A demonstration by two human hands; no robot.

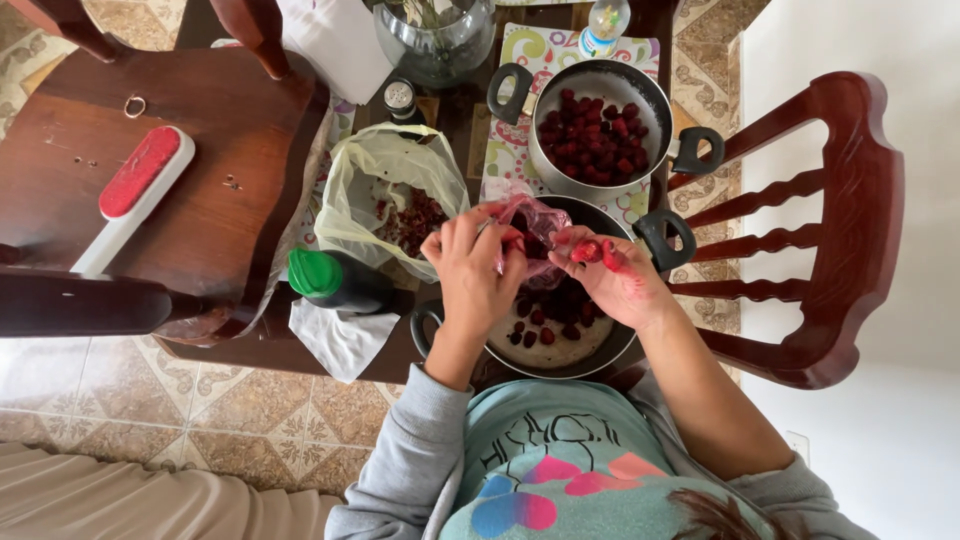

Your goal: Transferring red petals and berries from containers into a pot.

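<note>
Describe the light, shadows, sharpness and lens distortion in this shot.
Head view: soft, even daylight with faint shadows; slight glare on the steel pot of berries and the glass vase. Mostly sharp; the left hand and right hand look slightly soft. Wide-lens distortion bends the chair at the frame edge.

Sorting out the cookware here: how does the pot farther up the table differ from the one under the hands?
The far pot is heaped with red fruit, while the near pot holds scattered pieces on a pale bottom. The far pot stands uncovered; the near pot is partly hidden by the left hand, the right hand and a thin plastic bag. Both are round metal pots with black loop handles.
</note>
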